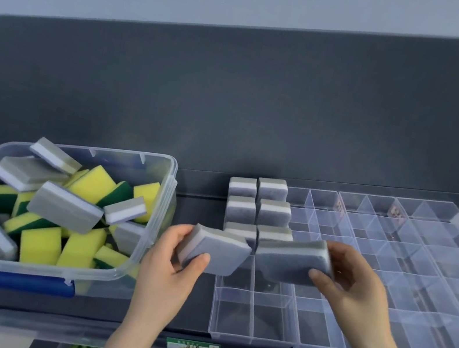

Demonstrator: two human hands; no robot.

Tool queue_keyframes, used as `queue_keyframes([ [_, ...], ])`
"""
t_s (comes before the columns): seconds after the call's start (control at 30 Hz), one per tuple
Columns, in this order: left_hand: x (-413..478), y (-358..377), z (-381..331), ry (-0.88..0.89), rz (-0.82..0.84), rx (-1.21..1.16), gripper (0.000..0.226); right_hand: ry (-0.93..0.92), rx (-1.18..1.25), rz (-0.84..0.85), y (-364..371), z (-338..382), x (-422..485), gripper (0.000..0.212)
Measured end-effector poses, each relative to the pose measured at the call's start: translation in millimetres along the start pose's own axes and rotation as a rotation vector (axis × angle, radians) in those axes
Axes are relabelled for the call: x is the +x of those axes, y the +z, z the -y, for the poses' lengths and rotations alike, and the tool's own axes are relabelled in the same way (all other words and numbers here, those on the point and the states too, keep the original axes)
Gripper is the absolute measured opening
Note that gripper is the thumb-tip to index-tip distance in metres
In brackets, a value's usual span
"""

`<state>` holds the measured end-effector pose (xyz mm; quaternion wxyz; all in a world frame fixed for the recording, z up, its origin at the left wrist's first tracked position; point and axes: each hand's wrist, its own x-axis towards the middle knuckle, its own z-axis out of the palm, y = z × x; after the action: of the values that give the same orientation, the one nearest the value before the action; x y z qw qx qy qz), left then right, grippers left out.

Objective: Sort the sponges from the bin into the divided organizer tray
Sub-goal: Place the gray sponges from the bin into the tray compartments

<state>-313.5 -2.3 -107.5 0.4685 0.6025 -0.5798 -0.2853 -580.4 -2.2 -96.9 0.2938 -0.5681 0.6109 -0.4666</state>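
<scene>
Over the tray's (254, 340) left edge, the left hand (176, 259) grips one grey sponge (217, 251) and the right hand (353, 283) a second sponge (289, 261), long side left-right, half hiding stored sponges (259, 206); the bin (172, 185) is cropped left.

I see the bin (173, 182) on the left of the shelf (197, 208) and the tray (318, 321) on the right. Sponges (273, 212) sit in the tray's far-left compartments, with more heaped in the bin.

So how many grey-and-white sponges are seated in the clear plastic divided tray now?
6, in the far-left cells of the clear plastic divided tray: back pair, middle pair, front pair. Two hand-held grey sponges partly cover the front pair and may hide more.
</scene>
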Motion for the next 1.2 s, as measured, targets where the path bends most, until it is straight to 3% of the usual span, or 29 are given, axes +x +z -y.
queue_keyframes([
  [0.23,-1.8,6.0,-0.9,0.041,0.103,0.138,0.046,-0.018,-0.142,0.096,1.4,1.2,-1.4,0.044],
  [0.37,5.9,9.4,-7.3,0.138,0.184,0.305,0.039,-0.058,-0.287,0.196,0.5,8.4,5.1,0.041],
  [0.7,36.3,24.4,-32.0,0.198,0.494,0.598,0.036,-0.119,-0.629,0.437,15.6,28.9,31.9,0.039],
  [0.9,40.4,38.0,-24.1,0.122,0.576,0.683,0.039,-0.123,-0.674,0.452,28.4,21.7,33.4,0.038],
  [1.2,31.1,48.0,-13.0,0.123,0.527,0.672,0.036,-0.156,-0.735,0.397,50.3,7.7,23.5,0.038],
])
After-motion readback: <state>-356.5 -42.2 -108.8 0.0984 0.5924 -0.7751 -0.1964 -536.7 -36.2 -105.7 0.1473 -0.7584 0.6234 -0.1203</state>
